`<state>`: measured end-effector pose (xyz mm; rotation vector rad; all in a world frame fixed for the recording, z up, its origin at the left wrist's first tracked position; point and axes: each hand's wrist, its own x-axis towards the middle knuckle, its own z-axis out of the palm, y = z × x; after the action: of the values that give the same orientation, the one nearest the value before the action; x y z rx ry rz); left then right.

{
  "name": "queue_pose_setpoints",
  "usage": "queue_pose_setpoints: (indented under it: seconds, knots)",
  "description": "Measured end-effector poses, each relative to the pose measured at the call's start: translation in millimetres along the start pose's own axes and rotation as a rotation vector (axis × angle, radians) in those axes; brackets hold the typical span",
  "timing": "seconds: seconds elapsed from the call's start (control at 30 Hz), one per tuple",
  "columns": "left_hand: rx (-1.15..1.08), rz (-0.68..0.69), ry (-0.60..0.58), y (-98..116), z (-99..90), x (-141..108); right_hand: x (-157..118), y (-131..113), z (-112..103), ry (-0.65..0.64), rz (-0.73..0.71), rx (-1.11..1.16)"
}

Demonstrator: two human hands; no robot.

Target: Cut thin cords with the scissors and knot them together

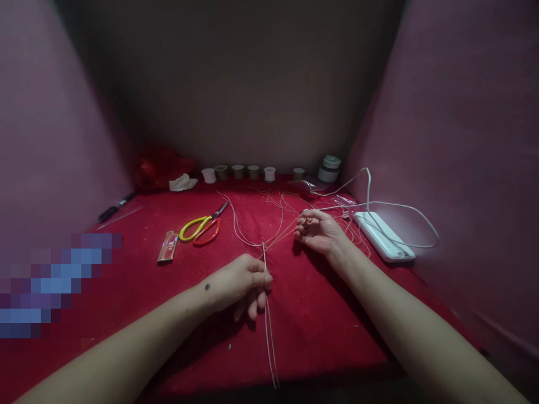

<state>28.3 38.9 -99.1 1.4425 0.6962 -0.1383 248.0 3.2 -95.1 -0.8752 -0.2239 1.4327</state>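
Thin pale cords [269, 331] run over the red cloth, and my left hand [252, 283] pinches them between thumb and fingers near the middle. Just above that hand the cords come together in a small knot-like join [263, 246], then fan out toward the back. To the right, my right hand [316, 229] has curled fingers closed on cord strands that stretch from the join. Loose tan cord [282, 199] lies in loops behind and beside my right hand. Below my left hand, two cord ends hang toward the table's front edge.
Scissors [204, 227] with yellow and red handles lie left, beside a small orange packet [168, 247]. A white power bank-like device [383, 235] with a white cable [404, 205] sits right. Several spools [238, 171], a jar [329, 168] and a red bag [162, 168] line the back.
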Motion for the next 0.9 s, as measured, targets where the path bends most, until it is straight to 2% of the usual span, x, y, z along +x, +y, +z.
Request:
queue_pose_setpoints:
  seconds: [0.17, 0.33, 0.4, 0.57, 0.63, 0.7, 0.8, 0.87, 0.9]
  knots:
    - [0.018, -0.007, -0.022, 0, -0.4, 1, 2, -5, -5, -0.058, -0.071, 0.058]
    - [0.009, -0.003, -0.004, 0, 0.8, 0, -4, -13, 0, -0.13, -0.336, 0.003]
    - [0.01, -0.003, -0.003, 0, 0.7, 0, -9, -24, 1, -0.1, -0.438, -0.029]
    - [0.006, -0.016, -0.012, -2, 0.2, 3, -23, -61, -9, 0.075, -0.669, -0.186]
    - [0.02, -0.025, -0.008, 0, 0.5, 1, -26, -71, -16, 0.181, -0.77, -0.381]
    - [0.079, -0.041, 0.005, 3, 0.1, -2, -28, -75, -21, 0.363, -0.858, -0.665]
    - [0.182, -0.036, 0.09, 8, -3.9, -7, -31, -68, -19, 0.624, -0.911, -1.138]
    - [0.173, 0.008, 0.197, 9, -8.8, -7, -33, -52, -10, 0.678, -0.882, -1.492]
    - [0.138, 0.025, 0.24, 9, -11.5, -5, -33, -42, -4, 0.661, -0.861, -1.674]
